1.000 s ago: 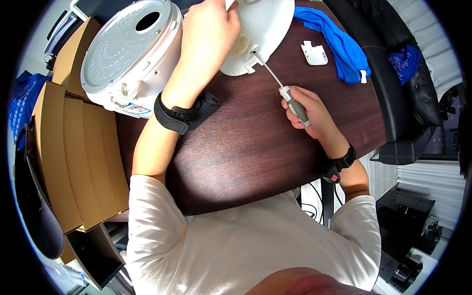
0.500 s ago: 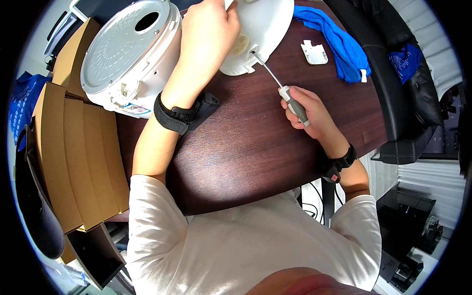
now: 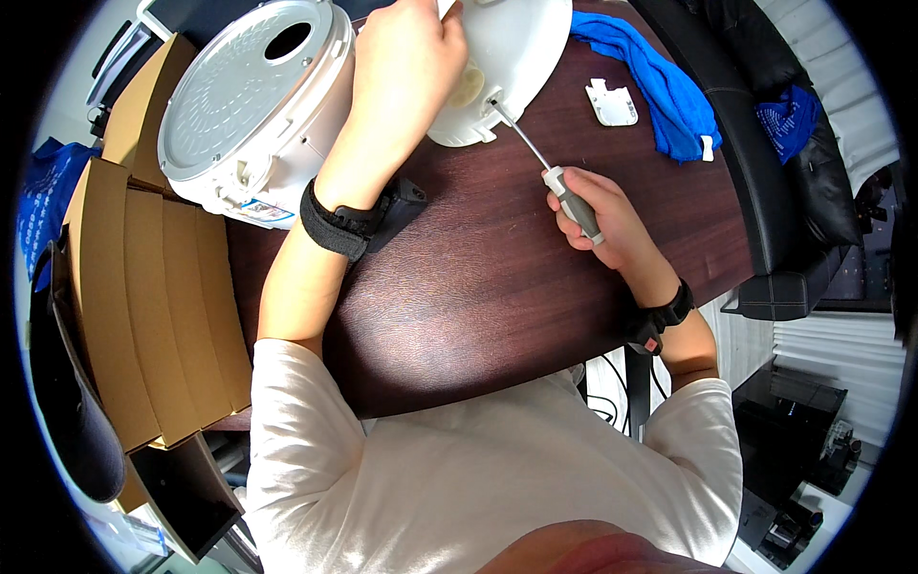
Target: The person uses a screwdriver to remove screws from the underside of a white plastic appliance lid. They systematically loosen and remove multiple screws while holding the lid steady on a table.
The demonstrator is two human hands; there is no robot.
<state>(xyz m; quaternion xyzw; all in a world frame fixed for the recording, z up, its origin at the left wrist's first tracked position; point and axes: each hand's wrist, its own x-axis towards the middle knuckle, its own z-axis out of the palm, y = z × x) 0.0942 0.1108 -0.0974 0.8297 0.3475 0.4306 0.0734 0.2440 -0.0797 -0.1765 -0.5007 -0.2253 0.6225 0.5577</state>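
Observation:
My right hand [image 3: 595, 212] is wrapped round the grey-and-white handle of a screwdriver [image 3: 535, 148]. The tip of its metal shaft rests at a small recess near the edge of a white curved plastic cover [image 3: 535, 48] at the top of the view. My left hand [image 3: 411, 57] is closed at the cover's left side, gripping it; the fingertips are partly hidden behind the hand. Left of that arm stands a white round appliance body [image 3: 316, 143], its silvery metal disc [image 3: 225, 105] facing up with a dark round hole.
A small white plastic piece [image 3: 612, 103] lies on the dark brown table [image 3: 478, 277], right of the cover. Beside it is a crumpled blue cloth [image 3: 660, 91]. Cardboard boxes [image 3: 158, 306] stand at the left, and a black leather seat [image 3: 779, 249] borders the table's right.

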